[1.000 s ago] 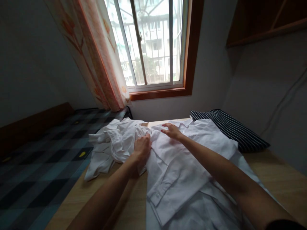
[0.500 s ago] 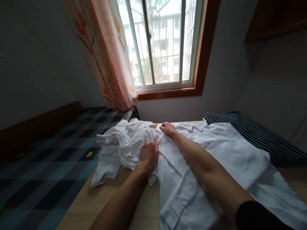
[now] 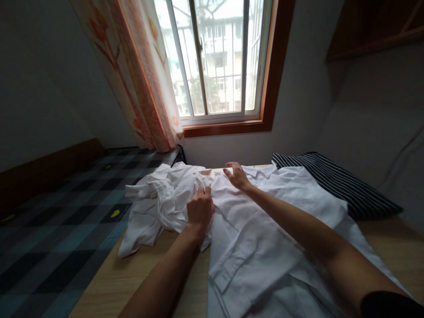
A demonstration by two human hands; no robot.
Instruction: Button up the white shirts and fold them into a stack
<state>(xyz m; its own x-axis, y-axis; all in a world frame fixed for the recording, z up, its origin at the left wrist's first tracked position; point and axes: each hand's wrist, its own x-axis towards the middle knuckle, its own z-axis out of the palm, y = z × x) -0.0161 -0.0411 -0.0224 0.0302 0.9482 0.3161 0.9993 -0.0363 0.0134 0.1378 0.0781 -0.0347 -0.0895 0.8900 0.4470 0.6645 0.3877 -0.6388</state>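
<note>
A white button-up shirt (image 3: 265, 238) lies spread over the wooden tabletop, its collar (image 3: 261, 171) at the far edge and one cuffed sleeve folded across its front. My left hand (image 3: 200, 206) is closed at the left edge of this shirt, fingers curled on the fabric; the fingertips are partly hidden. Just above the shirt's shoulder, left of the collar, my right hand (image 3: 237, 176) is open, thumb and fingers apart, with nothing in it. A crumpled heap of white cloth (image 3: 172, 194) sits directly left of my left hand.
A black-and-white striped cloth item (image 3: 344, 185) lies behind the shirt on the right. To the left is a bed with a dark checked cover (image 3: 76, 229). The wooden tabletop (image 3: 139, 278) shows at front left. A window (image 3: 218, 62) and a flowered curtain (image 3: 129, 75) are ahead.
My right hand has let go of the shirt near its shoulder and opened, lifting slightly off the fabric. My left hand stays at the shirt's edge. The view has turned a little right.
</note>
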